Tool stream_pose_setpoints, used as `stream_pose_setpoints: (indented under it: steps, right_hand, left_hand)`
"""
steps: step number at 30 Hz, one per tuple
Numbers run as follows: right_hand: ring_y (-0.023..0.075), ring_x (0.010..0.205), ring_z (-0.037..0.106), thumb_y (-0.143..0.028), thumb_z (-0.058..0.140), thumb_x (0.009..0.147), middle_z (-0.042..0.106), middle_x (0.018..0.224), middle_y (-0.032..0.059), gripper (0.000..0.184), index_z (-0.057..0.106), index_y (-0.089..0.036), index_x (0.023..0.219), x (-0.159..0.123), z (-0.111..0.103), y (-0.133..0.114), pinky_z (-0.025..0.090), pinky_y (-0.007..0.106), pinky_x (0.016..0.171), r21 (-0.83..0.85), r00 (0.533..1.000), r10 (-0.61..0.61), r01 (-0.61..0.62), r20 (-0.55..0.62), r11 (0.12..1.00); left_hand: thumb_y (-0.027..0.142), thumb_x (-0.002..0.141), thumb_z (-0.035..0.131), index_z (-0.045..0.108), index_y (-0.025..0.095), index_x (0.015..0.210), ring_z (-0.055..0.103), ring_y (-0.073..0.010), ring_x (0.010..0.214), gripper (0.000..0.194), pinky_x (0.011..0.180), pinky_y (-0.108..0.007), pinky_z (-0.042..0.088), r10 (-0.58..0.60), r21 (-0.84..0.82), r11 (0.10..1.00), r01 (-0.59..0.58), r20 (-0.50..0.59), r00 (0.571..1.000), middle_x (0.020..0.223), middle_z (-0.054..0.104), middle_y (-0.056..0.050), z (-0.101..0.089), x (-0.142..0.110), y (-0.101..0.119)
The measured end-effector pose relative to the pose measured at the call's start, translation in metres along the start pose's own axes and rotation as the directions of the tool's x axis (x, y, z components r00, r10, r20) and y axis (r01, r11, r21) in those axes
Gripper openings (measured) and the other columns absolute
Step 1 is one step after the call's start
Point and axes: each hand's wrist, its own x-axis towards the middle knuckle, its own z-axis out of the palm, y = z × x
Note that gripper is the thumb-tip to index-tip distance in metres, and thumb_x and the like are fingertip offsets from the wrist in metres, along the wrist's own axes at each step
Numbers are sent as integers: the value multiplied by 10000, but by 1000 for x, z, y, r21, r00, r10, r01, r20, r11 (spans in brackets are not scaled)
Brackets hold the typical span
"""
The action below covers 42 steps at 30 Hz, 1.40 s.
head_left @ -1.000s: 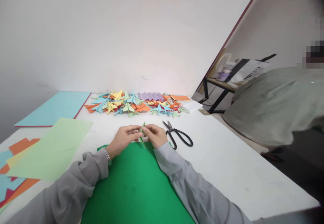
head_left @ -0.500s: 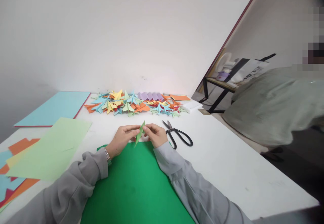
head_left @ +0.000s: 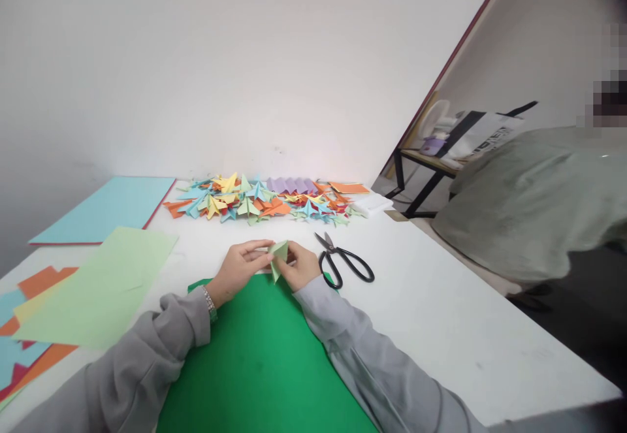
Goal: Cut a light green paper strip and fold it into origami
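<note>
A small folded piece of light green paper (head_left: 279, 250) is held up between my two hands, above the far edge of a dark green sheet (head_left: 259, 361). My left hand (head_left: 240, 266) pinches its left side with thumb and fingers. On the other side, my right hand (head_left: 300, 266) grips the paper, its thumb bent over the near face. Part of the paper is hidden behind the right fingers. Black-handled scissors (head_left: 343, 256) lie on the white table just right of my right hand, blades slightly apart.
Folded paper planes (head_left: 255, 201) in several colours are heaped along the wall, with a purple pleated paper (head_left: 292, 185) behind. At left lie a light green sheet (head_left: 98, 289), a blue sheet (head_left: 108, 208) and orange scraps (head_left: 42, 283). A person in a grey-green top (head_left: 514, 204) is at right.
The folded paper has turned, so that a broader pale face shows instead of a narrow edge. My right hand has shifted slightly left and rotated over it; my left hand has barely moved.
</note>
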Motion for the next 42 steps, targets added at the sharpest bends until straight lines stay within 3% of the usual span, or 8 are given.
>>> stream_pose_setpoints:
  steps: [6, 11, 14, 20, 26, 29, 35, 42]
  right_hand:
    - [112, 467, 451, -284, 502, 696, 532, 514, -27, 169, 635, -183, 722, 0, 0, 3, 359, 229, 484, 20, 998, 15, -13, -67, 1000]
    - [114, 441, 420, -310, 489, 719, 472, 444, -18, 271, 543, -187, 483, 0, 0, 5, 324, 241, 459, -168, 987, -102, 81, -122, 982]
    - [124, 486, 477, -284, 473, 747, 540, 512, 3, 237, 589, -190, 563, -1, -1, 2, 374, 240, 492, -198, 970, -199, 170, -138, 965]
    - [166, 734, 576, -166, 444, 764, 643, 792, 70, 240, 657, -185, 875, -4, -6, -7, 453, 267, 648, -289, 852, -501, 446, -153, 847]
    - [179, 749, 570, -101, 446, 737, 640, 802, 77, 279, 653, -179, 907, -4, -8, -5, 469, 290, 652, -362, 774, -612, 531, -162, 767]
    - [187, 769, 569, -102, 458, 719, 636, 819, 84, 268, 642, -165, 904, -3, -6, 0, 476, 304, 666, -311, 796, -570, 500, -202, 808]
    - [155, 624, 572, -151, 497, 676, 632, 769, 66, 244, 634, -157, 878, 1, -2, 8, 478, 266, 546, -51, 925, -332, 328, -188, 943]
    - [141, 566, 539, -188, 487, 661, 619, 631, 37, 187, 673, -179, 685, 3, 2, 5, 428, 234, 481, 111, 979, -173, 185, -106, 976]
  left_hand:
    - [237, 624, 667, 619, 85, 954, 619, -205, 758, 366, 753, -402, 498, -14, -182, 983, 17, 19, 1000, 877, 655, -99, -4, 2, -3]
    - [202, 639, 659, 606, 83, 957, 620, -196, 740, 343, 752, -398, 487, -32, -248, 967, 49, 69, 997, 863, 655, -103, -4, 4, -3]
    - [224, 686, 623, 599, 79, 935, 618, -195, 758, 289, 729, -367, 488, -57, -323, 943, 77, 71, 996, 851, 653, -114, -4, 5, 0]
    - [285, 752, 556, 612, 86, 882, 607, -188, 784, 245, 717, -343, 481, -99, -422, 893, 156, 154, 983, 849, 648, -122, -6, 8, -1]
    - [260, 744, 569, 635, 69, 849, 600, -186, 784, 227, 714, -326, 474, -95, -418, 891, 178, 212, 973, 837, 653, -124, -2, 7, -3]
    - [239, 717, 599, 646, 71, 862, 601, -189, 781, 227, 723, -331, 470, -87, -389, 908, 154, 184, 979, 841, 656, -124, -2, 8, -5]
    - [228, 666, 646, 658, 92, 887, 600, -187, 752, 261, 710, -338, 470, -63, -310, 946, 89, 93, 994, 815, 664, -103, -5, 9, -8]
    - [256, 618, 679, 675, 96, 849, 585, -152, 669, 280, 657, -301, 475, -46, -231, 972, 45, 4, 999, 737, 668, -75, -6, 7, -6]
